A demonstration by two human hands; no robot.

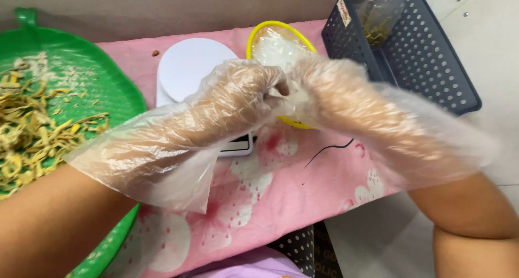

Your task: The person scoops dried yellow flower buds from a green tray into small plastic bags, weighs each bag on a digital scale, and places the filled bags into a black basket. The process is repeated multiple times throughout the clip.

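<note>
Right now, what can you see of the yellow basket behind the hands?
The yellow basket is a small oval plastic one with a slotted, lattice wall. Only its far rim and a strip of near rim below the hands show. Something clear and filmy lies inside. It sits on the pink flowered cloth, beside the white scale. The gloved left hand and right hand cover its middle.

Clear bag [286,97] (crumpled) over yellow basket [258,35].

small white-and-red label [344,11] on dark basket's [432,67] rim; perhaps a scale screen [238,144] under the hands
</note>
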